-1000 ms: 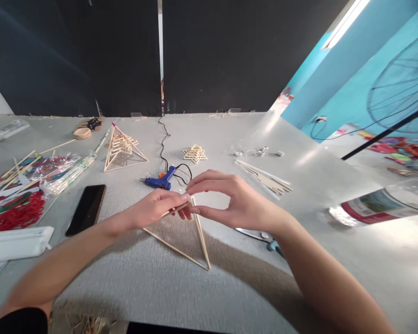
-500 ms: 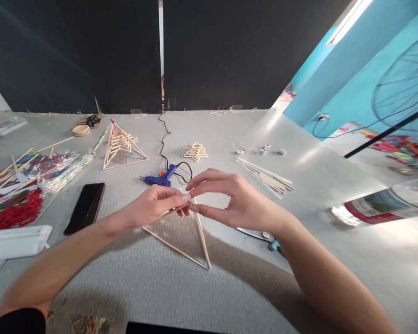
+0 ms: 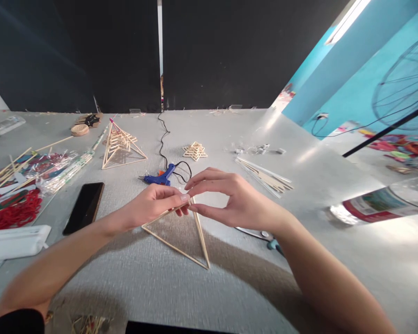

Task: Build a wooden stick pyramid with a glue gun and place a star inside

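A triangle of thin wooden sticks (image 3: 179, 249) lies flat on the grey table (image 3: 153, 287) in front of me. My left hand (image 3: 152, 204) pinches the far corner of the triangle from the left. My right hand (image 3: 230, 197) meets it from the right, thumb and forefinger pressed on the same corner where two sticks join. The fingertips hide the joint itself.
A blue glue gun (image 3: 160, 178) with its black cord lies just behind my hands. Further back stand a stick pyramid (image 3: 120, 148) and a small stick star (image 3: 194, 151). A black phone (image 3: 84, 207), a white box (image 3: 16, 242) and red bits (image 3: 17, 213) sit left; loose sticks (image 3: 264, 177) and scissors (image 3: 261, 235) right.
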The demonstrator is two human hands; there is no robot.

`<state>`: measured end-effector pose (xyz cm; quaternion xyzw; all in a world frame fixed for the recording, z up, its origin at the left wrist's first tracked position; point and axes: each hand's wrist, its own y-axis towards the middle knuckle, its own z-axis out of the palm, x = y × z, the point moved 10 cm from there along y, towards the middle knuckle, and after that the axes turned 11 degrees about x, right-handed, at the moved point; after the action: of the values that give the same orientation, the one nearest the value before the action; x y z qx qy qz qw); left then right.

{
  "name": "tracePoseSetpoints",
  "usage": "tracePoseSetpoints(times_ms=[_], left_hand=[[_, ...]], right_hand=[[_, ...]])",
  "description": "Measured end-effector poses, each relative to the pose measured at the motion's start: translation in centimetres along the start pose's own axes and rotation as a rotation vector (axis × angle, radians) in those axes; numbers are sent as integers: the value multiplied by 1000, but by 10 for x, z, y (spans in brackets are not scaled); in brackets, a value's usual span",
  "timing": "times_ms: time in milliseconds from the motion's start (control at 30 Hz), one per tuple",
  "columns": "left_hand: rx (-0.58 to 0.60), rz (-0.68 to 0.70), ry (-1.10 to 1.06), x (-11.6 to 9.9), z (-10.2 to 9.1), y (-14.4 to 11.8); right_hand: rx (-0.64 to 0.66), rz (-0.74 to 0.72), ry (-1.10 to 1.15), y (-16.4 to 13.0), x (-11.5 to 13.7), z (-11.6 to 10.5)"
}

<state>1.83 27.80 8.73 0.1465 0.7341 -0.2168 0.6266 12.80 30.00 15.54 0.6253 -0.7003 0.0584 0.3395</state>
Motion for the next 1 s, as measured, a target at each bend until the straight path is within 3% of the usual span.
tracePoseSetpoints(times_ms=[267,433,1000], left_hand=[[42,-9,-6,3,-1,-1],[110,-85,144,5,-2,-3],[56,-68,153,5,-8,1]], right_hand=[[7,9,-15,0,-1,1],[4,14,-16,0,-1,0],[5,9,-17,0,3,-2]])
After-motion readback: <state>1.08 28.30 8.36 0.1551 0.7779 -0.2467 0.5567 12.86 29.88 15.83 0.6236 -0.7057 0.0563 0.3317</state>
